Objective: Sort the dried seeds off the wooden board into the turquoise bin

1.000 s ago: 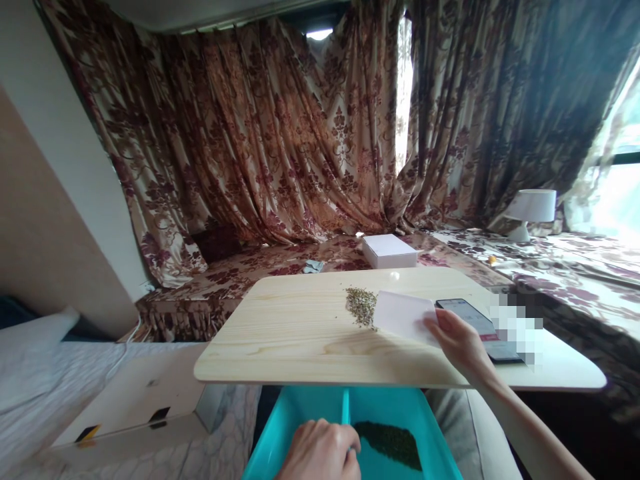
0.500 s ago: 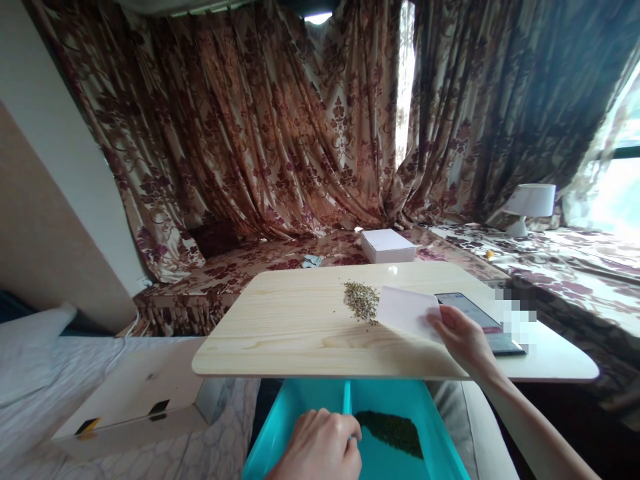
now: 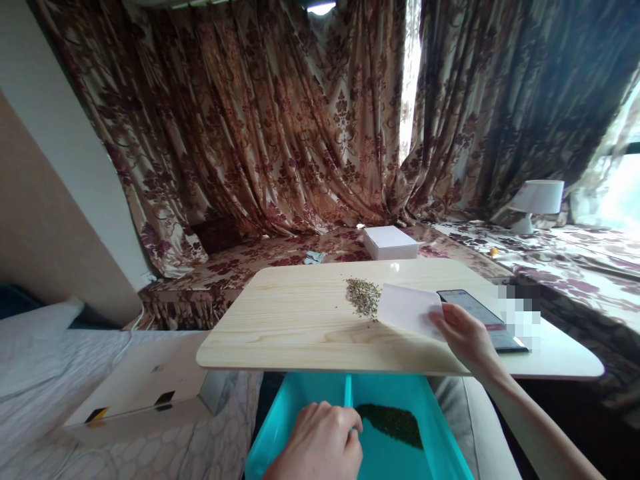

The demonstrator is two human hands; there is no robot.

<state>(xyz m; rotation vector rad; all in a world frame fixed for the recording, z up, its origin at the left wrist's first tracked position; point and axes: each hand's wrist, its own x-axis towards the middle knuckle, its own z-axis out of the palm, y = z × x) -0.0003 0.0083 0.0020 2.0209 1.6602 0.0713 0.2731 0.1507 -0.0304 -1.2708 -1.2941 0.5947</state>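
View dipped; right hand (image 3: 464, 331) grips one card (image 3: 407, 308) beside one granule pile (image 3: 363, 297).

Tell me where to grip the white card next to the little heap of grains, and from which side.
Probably best by its right end, coming from the right, where the right hand holds it. The white card looks thin and flat, so a thumb-and-finger pinch should suit. Its left edge faces the heap of grains, so leave that end free.
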